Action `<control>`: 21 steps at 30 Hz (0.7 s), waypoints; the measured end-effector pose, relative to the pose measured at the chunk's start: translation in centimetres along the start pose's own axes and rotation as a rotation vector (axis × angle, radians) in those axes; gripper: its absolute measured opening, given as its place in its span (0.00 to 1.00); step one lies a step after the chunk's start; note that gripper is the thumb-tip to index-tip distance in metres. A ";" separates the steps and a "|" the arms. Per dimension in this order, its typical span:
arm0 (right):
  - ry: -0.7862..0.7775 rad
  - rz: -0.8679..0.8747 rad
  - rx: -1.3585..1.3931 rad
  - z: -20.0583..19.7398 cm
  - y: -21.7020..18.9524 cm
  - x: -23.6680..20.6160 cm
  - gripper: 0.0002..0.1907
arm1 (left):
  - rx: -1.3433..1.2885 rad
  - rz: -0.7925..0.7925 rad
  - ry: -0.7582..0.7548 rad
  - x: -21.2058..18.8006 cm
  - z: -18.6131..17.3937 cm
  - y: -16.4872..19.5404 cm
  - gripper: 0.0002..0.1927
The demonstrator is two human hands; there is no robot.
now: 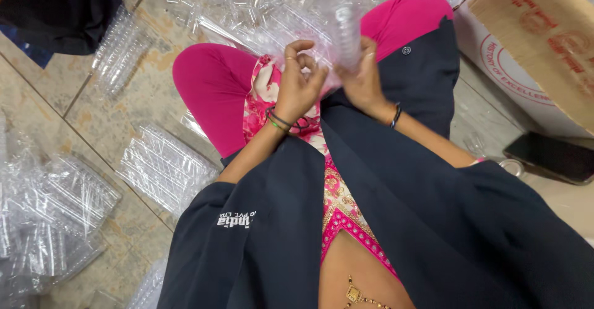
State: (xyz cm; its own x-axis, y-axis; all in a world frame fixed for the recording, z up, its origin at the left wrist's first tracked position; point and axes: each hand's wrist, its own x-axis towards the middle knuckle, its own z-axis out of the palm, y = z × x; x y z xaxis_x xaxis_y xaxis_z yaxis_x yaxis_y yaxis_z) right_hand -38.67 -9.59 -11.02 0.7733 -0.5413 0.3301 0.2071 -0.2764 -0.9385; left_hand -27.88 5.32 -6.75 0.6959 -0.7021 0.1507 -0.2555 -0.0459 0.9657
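Dark jacket sleeves (260,235) fill the foreground, worn by a seated person over a pink patterned top, with bright pink trousers (213,86) at the knees. Both hands meet above the lap. Her left hand (298,83) has its fingers curled, pinching at the edge of a stack of clear plastic containers (343,27). Her right hand (362,77) is closed around that same stack, which stands upright just above the lap. More clear plastic containers (164,166) lie in bundles on the tiled floor (43,98) left of the lap. A cardboard box (538,43) sits to the lap's right, with a dark phone (554,156) lying just below it.
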 end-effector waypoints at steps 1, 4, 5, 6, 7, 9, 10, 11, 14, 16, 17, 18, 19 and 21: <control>-0.005 0.011 -0.035 -0.5 0.8 0.3 0.32 | 0.098 0.058 -0.081 -0.6 -0.5 1.0 0.20; -0.096 0.064 -0.095 -5.1 1.4 0.8 0.29 | 0.350 0.259 -0.313 -1.3 -1.3 2.2 0.18; -0.173 0.096 -0.084 -7.2 0.8 0.9 0.30 | 0.421 0.331 -0.390 -1.3 -1.4 2.2 0.19; -0.250 0.127 -0.074 -9.2 -0.2 1.1 0.30 | 0.380 0.272 -0.360 -1.2 -1.3 2.2 0.20; -0.312 0.137 -0.049 -11.1 -1.3 1.5 0.30 | 0.338 0.214 -0.332 -0.8 -1.3 2.2 0.21; -0.428 0.127 -0.289 -15.4 -4.1 2.7 0.30 | 0.246 0.071 -0.289 -0.1 -1.5 2.8 0.26; -0.475 0.101 -0.553 -17.7 -5.7 3.4 0.31 | 0.199 -0.010 -0.274 0.5 -1.7 3.3 0.29; -0.517 0.133 -0.614 -19.5 -7.1 3.8 0.31 | 0.155 -0.087 -0.260 1.0 -2.0 4.0 0.32; -0.652 0.593 -1.081 -22.7 -10.3 4.3 0.28 | 0.203 -0.102 -0.285 2.3 -2.4 6.4 0.40; -0.643 0.241 -1.078 -23.0 -11.3 3.6 0.28 | 0.320 0.225 -0.287 2.4 -1.3 7.6 0.44; -0.645 0.060 -1.068 -22.8 -11.5 3.3 0.28 | 0.376 0.381 -0.280 2.2 -0.6 8.0 0.45; -0.677 0.077 -1.005 -22.2 -11.4 3.0 0.29 | 0.352 0.398 -0.353 1.8 0.3 8.2 0.46; -0.712 0.096 -0.939 -21.0 -10.9 2.4 0.31 | 0.329 0.412 -0.426 1.4 1.3 8.3 0.47; -0.755 0.083 -0.870 -17.4 -8.9 1.5 0.32 | 0.325 0.327 -0.559 1.1 3.1 8.3 0.45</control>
State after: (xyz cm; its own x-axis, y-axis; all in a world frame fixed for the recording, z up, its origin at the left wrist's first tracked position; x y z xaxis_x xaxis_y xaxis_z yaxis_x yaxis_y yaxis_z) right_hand -49.81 -21.80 -0.45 0.9874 -0.0518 -0.1493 -0.1170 -0.8748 -0.4701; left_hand -31.33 1.97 0.82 0.1245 -0.9705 0.2066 -0.6390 0.0808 0.7649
